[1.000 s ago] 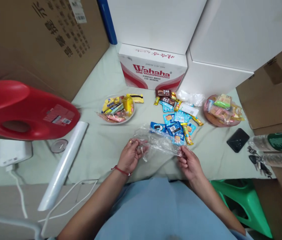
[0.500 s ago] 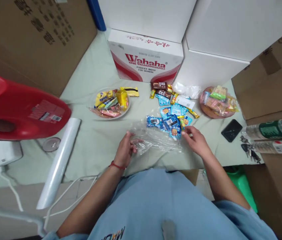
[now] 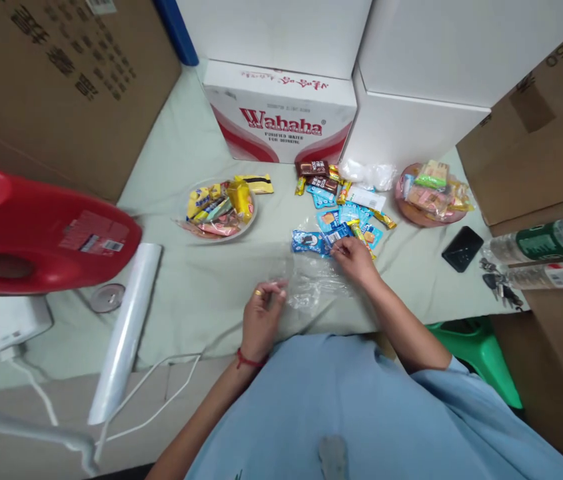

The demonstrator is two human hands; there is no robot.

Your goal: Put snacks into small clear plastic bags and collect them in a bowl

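Note:
A clear plastic bag (image 3: 306, 283) lies crumpled and partly spread at the front of the table. My left hand (image 3: 264, 313) pinches its left edge between thumb and fingers. Over the bag's far right side, my right hand (image 3: 356, 263) has its fingertips closed against the blue snack packets (image 3: 337, 235); what sits between them is hidden. A blue wrapper with a dark picture (image 3: 308, 241) lies left of those fingertips. Yellow stick-shaped sachets (image 3: 358, 230) and light-blue biscuit packets (image 3: 354, 212) are just beyond. Brown-wrapped snacks (image 3: 312, 168) lie farther back.
A bowl of snacks (image 3: 234, 230) stands left, a pink bowl (image 3: 418, 212) right. A phone (image 3: 462, 249), keys (image 3: 501, 290) and bottles (image 3: 544, 243) are at the right. A plastic roll (image 3: 124, 340) and red jug (image 3: 51, 233) are left. A Wahaba-style carton (image 3: 281, 127) stands behind.
My right hand has moved left across the blue packets, and its fingers have closed. My left hand has shifted slightly right and nearer to me, keeping to the bag's edge. The view has shifted slightly.

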